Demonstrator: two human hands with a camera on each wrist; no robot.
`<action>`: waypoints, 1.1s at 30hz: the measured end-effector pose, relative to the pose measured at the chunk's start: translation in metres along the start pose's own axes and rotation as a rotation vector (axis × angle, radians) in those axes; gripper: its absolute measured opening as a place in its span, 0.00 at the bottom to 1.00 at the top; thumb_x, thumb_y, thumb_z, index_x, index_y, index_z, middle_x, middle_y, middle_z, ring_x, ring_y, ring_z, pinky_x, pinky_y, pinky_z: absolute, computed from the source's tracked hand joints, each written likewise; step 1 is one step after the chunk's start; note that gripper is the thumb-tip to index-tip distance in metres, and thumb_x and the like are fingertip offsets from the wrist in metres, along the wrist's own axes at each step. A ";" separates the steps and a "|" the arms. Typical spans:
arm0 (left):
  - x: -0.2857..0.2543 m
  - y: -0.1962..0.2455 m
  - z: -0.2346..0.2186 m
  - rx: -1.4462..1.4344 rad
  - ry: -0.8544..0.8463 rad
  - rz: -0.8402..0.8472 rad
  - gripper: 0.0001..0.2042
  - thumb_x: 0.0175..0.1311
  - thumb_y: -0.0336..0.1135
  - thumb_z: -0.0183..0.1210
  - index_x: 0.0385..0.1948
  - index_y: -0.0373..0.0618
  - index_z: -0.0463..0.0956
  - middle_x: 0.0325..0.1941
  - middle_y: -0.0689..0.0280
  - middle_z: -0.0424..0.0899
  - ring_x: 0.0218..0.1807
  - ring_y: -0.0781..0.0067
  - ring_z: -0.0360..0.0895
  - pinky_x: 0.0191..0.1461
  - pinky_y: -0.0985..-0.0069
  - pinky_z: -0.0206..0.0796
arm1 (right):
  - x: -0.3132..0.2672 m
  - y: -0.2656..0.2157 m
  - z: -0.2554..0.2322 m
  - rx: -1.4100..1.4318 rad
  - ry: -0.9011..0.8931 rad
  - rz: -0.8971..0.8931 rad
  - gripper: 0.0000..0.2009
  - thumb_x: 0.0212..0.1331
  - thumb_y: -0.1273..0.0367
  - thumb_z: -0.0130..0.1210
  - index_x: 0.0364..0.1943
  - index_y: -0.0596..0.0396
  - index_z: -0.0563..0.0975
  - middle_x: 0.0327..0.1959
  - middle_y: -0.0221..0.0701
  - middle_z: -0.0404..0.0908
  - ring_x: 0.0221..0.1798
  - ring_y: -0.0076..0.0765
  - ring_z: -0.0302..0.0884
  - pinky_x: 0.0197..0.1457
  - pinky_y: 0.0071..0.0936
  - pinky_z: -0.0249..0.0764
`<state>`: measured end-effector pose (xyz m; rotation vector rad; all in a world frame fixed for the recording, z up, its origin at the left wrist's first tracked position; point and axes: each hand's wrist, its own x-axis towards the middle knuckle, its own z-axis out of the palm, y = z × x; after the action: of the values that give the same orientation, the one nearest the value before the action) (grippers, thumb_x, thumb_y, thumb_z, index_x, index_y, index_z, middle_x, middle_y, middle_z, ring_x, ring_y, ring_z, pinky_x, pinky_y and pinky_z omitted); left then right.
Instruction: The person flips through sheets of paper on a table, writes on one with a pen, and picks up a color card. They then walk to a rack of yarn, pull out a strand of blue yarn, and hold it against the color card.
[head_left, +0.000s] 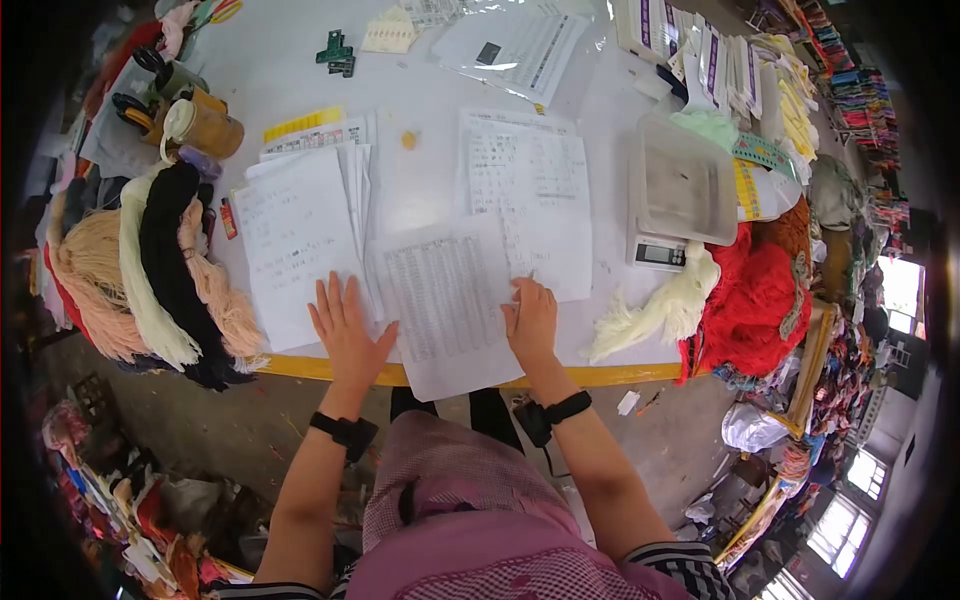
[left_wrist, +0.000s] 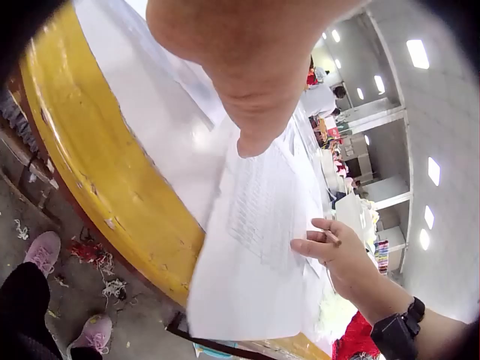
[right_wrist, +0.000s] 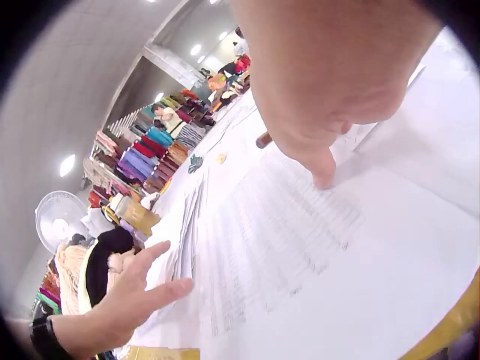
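Note:
A printed sheet with dense rows of small text (head_left: 440, 300) lies at the table's front edge, its lower corner jutting past the yellow edging. My left hand (head_left: 345, 325), fingers spread, rests on a stack of handwritten papers (head_left: 300, 225), thumb toward the printed sheet's left side. On that sheet's right edge is my right hand (head_left: 532, 318), holding a thin pen-like stick (left_wrist: 332, 237) between curled fingers. The stick's brown end (right_wrist: 263, 139) pokes out beside the hand in the right wrist view. More handwritten sheets (head_left: 545, 200) lie beyond my right hand.
Yarn hanks (head_left: 160, 265) drape over the left edge, below a lidded jar (head_left: 215, 130). On the right, a clear plastic bin (head_left: 685, 185) sits on a digital scale (head_left: 660, 253), beside cream yarn (head_left: 655, 305) and red yarn (head_left: 755, 300). Green clips (head_left: 336, 52) lie at the back.

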<state>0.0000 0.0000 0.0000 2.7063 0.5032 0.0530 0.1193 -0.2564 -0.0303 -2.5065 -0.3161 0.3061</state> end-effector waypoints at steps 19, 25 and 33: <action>0.034 -0.043 -0.050 -0.193 0.103 -0.437 0.28 0.63 0.29 0.51 0.67 0.43 0.58 0.38 0.47 0.82 0.35 0.47 0.80 0.39 0.57 0.72 | 0.024 0.005 -0.027 0.297 0.145 -0.075 0.15 0.53 0.78 0.64 0.44 0.61 0.73 0.31 0.38 0.74 0.28 0.32 0.67 0.35 0.25 0.71; 0.027 -0.049 -0.064 -0.237 0.154 -0.404 0.22 0.69 0.30 0.47 0.65 0.47 0.62 0.32 0.46 0.82 0.29 0.45 0.80 0.33 0.58 0.71 | 0.046 0.003 -0.048 0.084 0.088 0.021 0.17 0.52 0.76 0.65 0.46 0.59 0.74 0.35 0.38 0.75 0.36 0.37 0.70 0.43 0.27 0.71; 0.013 -0.040 -0.047 -0.324 0.073 -0.389 0.16 0.72 0.36 0.47 0.57 0.45 0.73 0.43 0.52 0.84 0.40 0.51 0.82 0.44 0.63 0.73 | 0.049 -0.080 -0.032 -0.333 0.248 -0.319 0.14 0.56 0.64 0.63 0.45 0.50 0.78 0.41 0.38 0.74 0.46 0.50 0.68 0.49 0.43 0.65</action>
<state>-0.0067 0.0560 0.0282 2.2583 0.9457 0.1160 0.1619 -0.1953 0.0340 -2.7203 -0.7024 -0.2011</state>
